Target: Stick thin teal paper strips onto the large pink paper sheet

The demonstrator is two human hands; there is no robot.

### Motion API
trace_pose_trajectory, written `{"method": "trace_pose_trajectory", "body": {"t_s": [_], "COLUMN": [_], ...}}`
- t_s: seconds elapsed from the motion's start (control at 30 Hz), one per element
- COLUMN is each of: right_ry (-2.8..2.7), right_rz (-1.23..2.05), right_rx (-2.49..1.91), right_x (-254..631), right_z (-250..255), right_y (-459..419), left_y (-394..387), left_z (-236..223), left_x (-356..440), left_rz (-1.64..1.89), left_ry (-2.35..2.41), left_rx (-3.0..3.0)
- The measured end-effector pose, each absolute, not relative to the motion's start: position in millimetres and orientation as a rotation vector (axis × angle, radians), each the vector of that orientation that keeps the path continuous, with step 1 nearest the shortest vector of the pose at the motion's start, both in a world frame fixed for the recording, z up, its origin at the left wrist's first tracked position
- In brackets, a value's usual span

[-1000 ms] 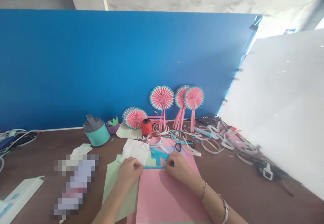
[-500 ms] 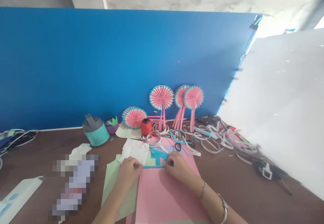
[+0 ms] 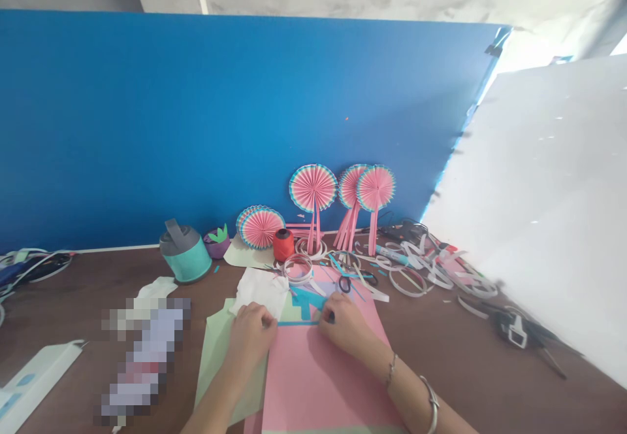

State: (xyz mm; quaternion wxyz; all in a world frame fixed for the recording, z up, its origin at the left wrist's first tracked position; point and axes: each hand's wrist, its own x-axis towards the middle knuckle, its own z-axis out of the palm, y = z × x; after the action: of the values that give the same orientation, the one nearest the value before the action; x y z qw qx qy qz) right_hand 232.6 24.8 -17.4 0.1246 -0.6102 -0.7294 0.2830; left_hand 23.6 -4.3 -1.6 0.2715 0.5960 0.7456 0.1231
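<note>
A pink paper sheet (image 3: 328, 382) lies in front of me, with a narrow blue paper strip (image 3: 298, 323) running along its far edge. At that edge's left end, my left hand (image 3: 252, 329) is closed, thumb and fingers pinched on the sheet and strip. My right hand (image 3: 343, 323) pinches the same edge at its right end, fingers curled. Both fingertips are partly hidden. Just beyond lie blue paper pieces (image 3: 306, 304) and a crumpled white tissue (image 3: 259, 290). A pale green sheet (image 3: 215, 355) sits under the left forearm.
Folded pink paper fans (image 3: 313, 189) stand along the blue partition (image 3: 196, 127). Nearby are a red thread spool (image 3: 283, 246), scissors (image 3: 345, 283), a tape ring (image 3: 298, 269) and tangled white strips (image 3: 435, 270). A teal container (image 3: 185, 257) stands left; a power strip (image 3: 39, 382) lies near-left.
Both hands keep their hold at the ends of the sheet's far edge. The view has shifted very slightly; otherwise nothing visibly differs.
</note>
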Motion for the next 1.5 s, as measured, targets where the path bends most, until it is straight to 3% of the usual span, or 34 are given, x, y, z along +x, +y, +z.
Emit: {"method": "trace_pose_trajectory", "body": {"t_s": [0.77, 1.5], "right_ry": [-2.025, -2.128], "right_rz": [0.85, 1.022], "right_rx": [-1.939, -1.756], "right_x": [238, 261], "right_z": [-15, -3], "right_y": [27, 30], "left_y": [-3, -4], "left_z": [-16, -22], "left_x": [18, 10], "left_rz": [0.391, 0.437], "left_ry": [2.016, 1.958], "left_rx": [1.575, 1.542]}}
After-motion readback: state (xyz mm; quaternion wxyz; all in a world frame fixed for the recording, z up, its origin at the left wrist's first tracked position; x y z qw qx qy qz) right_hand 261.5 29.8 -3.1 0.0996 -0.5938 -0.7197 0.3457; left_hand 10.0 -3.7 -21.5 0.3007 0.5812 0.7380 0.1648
